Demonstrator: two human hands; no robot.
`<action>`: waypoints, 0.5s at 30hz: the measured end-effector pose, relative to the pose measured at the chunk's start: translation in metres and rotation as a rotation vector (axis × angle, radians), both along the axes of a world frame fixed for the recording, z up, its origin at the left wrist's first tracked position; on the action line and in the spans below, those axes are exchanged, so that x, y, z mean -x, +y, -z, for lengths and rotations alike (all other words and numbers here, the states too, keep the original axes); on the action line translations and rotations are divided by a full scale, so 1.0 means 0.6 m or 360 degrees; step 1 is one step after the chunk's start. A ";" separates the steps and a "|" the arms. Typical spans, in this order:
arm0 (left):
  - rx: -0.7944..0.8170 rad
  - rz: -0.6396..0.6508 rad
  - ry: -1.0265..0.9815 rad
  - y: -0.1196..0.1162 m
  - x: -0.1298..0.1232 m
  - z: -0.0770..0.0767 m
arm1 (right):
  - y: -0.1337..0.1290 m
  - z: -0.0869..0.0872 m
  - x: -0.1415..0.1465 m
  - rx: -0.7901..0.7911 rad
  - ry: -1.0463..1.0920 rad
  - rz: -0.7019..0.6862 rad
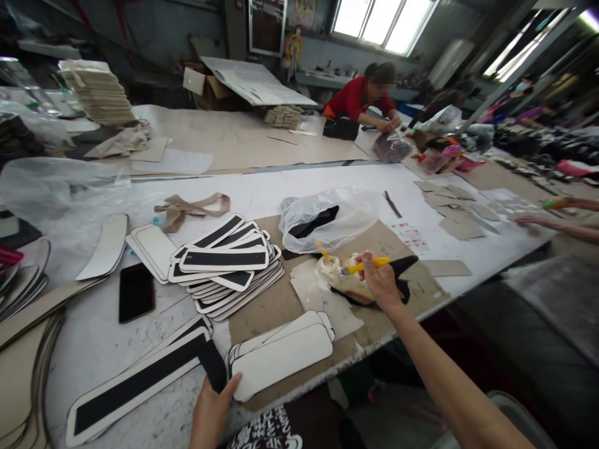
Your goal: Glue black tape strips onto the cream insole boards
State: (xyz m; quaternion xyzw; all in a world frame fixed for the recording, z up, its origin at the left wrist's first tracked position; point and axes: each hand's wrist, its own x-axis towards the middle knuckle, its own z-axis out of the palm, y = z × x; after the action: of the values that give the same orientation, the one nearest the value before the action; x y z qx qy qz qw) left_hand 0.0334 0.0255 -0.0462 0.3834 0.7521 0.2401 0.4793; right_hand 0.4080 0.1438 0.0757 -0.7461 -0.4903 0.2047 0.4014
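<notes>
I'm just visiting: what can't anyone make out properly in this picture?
All in the head view:
- Left hand: its fingers are mostly hidden by the black strip, so its grip is unclear.
- Brush: part of its handle is covered by the right hand.
- Red marks: too small to read.
- Co-worker's arms: cut off by the right edge.

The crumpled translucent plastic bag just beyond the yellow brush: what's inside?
Black, flat-looking material shows through the opening of the crumpled translucent plastic bag; its cloudy folds cover whatever else it may hold.
</notes>
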 end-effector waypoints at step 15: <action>-0.0033 -0.0326 0.0142 -0.025 -0.023 -0.030 | 0.098 0.099 -0.006 0.0204 -0.0369 -0.0463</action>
State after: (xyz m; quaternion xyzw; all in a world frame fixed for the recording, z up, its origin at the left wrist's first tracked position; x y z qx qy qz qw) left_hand 0.0473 0.0105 -0.0282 0.3197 0.8055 0.2782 0.4141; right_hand 0.4115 0.2028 0.0165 -0.7100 -0.6218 0.2039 0.2601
